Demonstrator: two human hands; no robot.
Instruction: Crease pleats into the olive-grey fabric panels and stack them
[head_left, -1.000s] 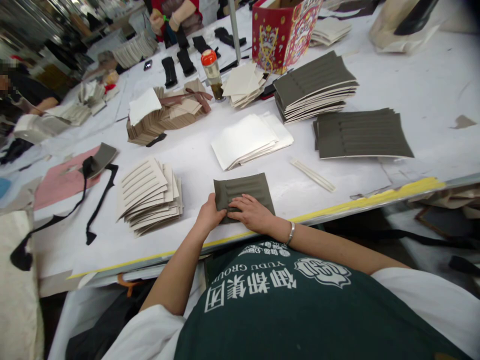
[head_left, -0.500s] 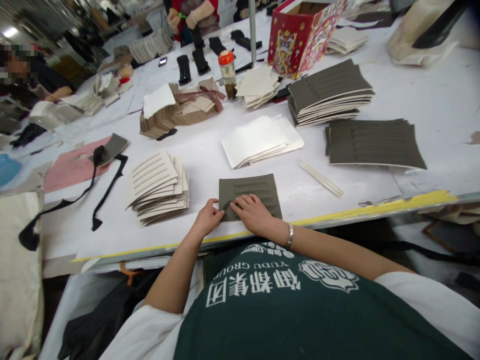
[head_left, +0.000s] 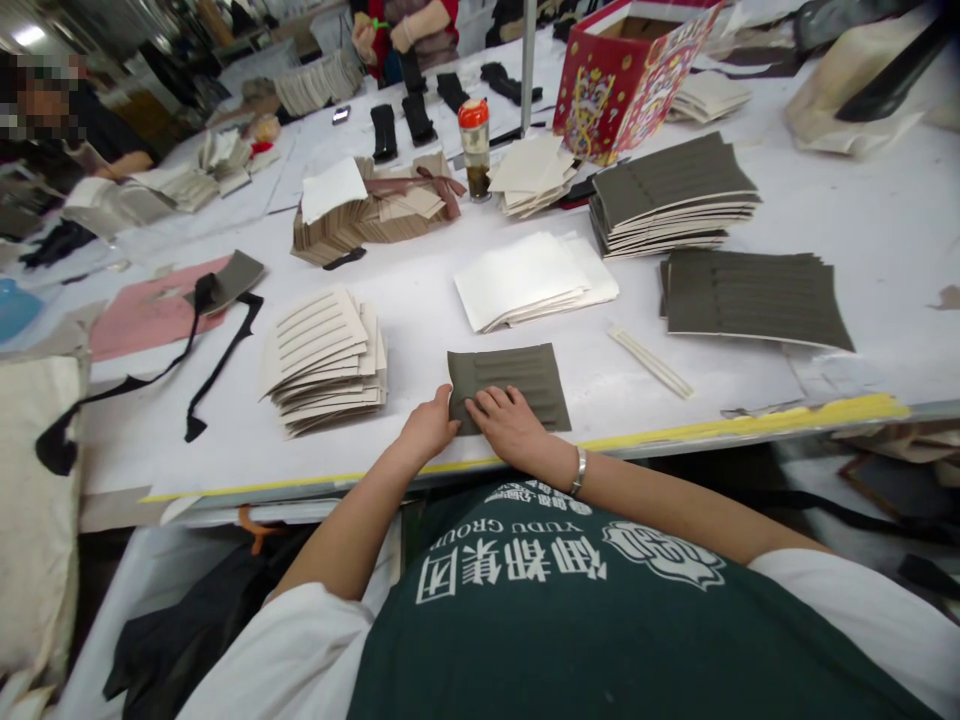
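Observation:
A dark grey-green ribbed panel lies flat on the table in front of me, close to its yellow-taped front edge. My left hand pinches the panel's left edge between thumb and fingers, and that edge curls up slightly. Spread flat over the panel's lower middle is my right hand, fingers stretched out and pressing on the ribs. A silver bracelet circles the right wrist. To the left of my hands stands a stack of cream ribbed panels. The underside of the panel is hidden.
White sheets lie beyond the panel. Two piles of dark panels sit at the right, near a narrow pale strip. Farther back are a jar with an orange lid, a red box and other people working.
My left hand has moved slightly up along the panel's left edge, which now lifts a little. My right hand stays flat on it. The whole view has shifted slightly.

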